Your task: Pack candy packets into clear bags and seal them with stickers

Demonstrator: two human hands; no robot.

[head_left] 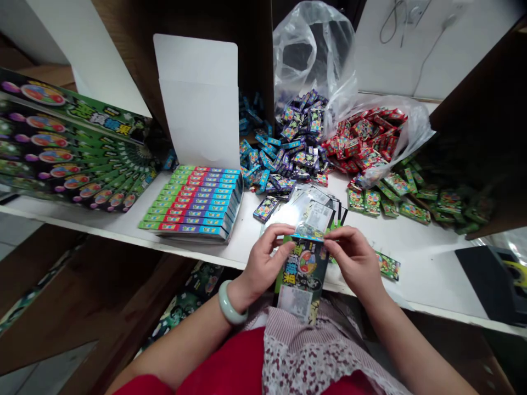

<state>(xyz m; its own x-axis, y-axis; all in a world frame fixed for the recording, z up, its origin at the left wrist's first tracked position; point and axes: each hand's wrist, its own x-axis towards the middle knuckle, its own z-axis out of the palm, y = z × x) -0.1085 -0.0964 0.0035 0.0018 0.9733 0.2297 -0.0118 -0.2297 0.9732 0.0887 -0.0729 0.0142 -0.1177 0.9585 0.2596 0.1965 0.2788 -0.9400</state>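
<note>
The packet (303, 272) is pinched at its top edge, gripped from both sides by the left hand (263, 263) and right hand (354, 263), and held square and upright just off the front edge of the shelf (428, 274).

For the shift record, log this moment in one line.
Left hand: pinches printed candy card | Right hand: pinches same card | Nearby: stacked candy boxes
</note>
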